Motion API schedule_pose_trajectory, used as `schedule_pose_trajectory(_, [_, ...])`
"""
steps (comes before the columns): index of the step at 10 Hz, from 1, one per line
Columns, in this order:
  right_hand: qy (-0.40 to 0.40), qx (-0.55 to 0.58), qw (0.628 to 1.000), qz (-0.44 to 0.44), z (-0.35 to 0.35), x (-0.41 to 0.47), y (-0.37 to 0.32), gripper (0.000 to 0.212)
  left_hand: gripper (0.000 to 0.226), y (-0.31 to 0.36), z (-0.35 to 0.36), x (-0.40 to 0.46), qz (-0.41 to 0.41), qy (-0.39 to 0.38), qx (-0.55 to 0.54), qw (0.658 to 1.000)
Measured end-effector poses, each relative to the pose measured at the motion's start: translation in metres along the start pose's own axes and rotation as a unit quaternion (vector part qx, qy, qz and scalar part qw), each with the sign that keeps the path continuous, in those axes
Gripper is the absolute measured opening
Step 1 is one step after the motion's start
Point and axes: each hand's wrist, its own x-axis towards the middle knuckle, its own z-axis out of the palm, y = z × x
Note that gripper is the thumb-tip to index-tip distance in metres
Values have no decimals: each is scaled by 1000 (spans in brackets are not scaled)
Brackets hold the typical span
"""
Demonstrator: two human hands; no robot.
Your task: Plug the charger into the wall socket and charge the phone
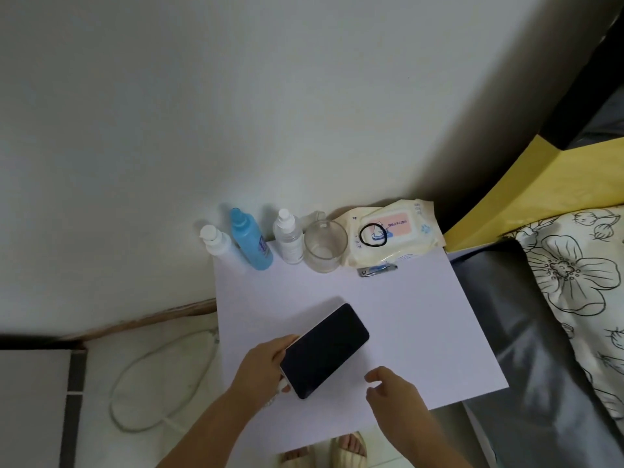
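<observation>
A black-screened phone lies face up on the white bedside table, angled from lower left to upper right. My left hand grips its lower left end, fingers curled round the edge. My right hand hovers just right of the phone's lower end, fingers apart and holding nothing. A white cable lies looped on the floor left of the table; a short piece of it shows below my left hand at the phone's end. No wall socket or charger plug is in view.
Along the table's back edge stand a white bottle, a blue bottle, a clear spray bottle and a glass. A wet-wipes pack with a black hair tie and nail clippers lie beside them. A bed is on the right.
</observation>
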Motion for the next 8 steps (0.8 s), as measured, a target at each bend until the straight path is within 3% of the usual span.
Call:
schedule_pose_trajectory(1, [1,-16,1000,-12,4,3,0,31,53,-4,2,5,-27,9,1,1000])
schedule_pose_trajectory(3, [17,-77,995,-54,5,4,-3,32,39,-25,7,12,-1,68,169,983])
schedule_pose_trajectory(6, [10,-160,982,-98,7,1,-6,38,33,-18,5,6,-30,110,226,967])
schedule_pose_trajectory(8, [4,-235,966,-111,-5,-22,-29,37,26,14,-5,-30,24,118,242,963])
